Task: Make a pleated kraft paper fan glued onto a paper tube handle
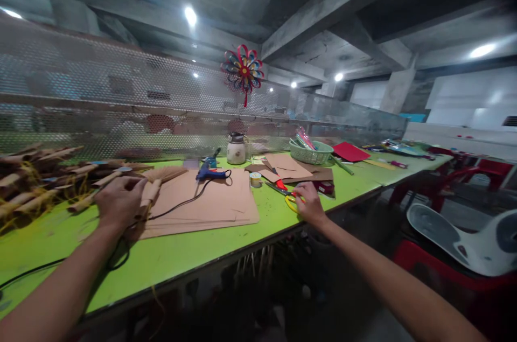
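Observation:
My left hand is closed with its fingertips at the edge of a brown folded-paper piece, a rolled lower part with a pleated fan top. Over to the right, my right hand pinches the yellow handle of a pair of scissors, which lie low over the green table with their blades pointing left. Between my hands are stacked brown cardboard sheets. A blue glue gun rests on them, its black cord running toward my left hand. A small tape roll sits near the scissors.
Many brown paper rolls with yellow strings are piled at the left. A thermos jug, a green basket and red paper stand farther back. Perforated metal panels rise behind the green table. Red chairs are at the right.

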`<state>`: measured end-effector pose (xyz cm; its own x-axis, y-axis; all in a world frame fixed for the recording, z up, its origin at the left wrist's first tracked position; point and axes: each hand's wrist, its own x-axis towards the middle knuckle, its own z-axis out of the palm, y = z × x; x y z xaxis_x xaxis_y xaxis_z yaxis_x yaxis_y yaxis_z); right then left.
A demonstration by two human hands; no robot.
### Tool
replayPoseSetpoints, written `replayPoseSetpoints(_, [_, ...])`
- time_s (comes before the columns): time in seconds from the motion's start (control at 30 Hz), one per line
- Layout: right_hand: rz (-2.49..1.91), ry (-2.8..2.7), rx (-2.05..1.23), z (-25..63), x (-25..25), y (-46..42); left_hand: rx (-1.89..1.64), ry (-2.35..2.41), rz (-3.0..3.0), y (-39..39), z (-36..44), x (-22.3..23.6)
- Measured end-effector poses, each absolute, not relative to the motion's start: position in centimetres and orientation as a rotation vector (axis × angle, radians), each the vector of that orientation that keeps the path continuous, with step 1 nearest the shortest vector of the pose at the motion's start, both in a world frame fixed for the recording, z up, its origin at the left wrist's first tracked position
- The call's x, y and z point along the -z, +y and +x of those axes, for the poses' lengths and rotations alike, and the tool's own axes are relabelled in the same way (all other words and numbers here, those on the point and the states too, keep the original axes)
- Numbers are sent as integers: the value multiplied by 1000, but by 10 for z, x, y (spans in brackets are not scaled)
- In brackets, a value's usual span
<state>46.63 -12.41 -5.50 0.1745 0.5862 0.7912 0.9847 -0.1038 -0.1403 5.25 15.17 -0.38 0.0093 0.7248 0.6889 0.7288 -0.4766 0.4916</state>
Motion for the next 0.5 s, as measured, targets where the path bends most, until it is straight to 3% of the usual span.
replayPoseSetpoints(0.2, [-1631,-1729,557,433,71,-112,1404,-1675,-2253,142,51,0])
replayPoseSetpoints(0.5, [-1701,-1598,486,434,73,-115,1177,-1587,-2383,133,55,-5])
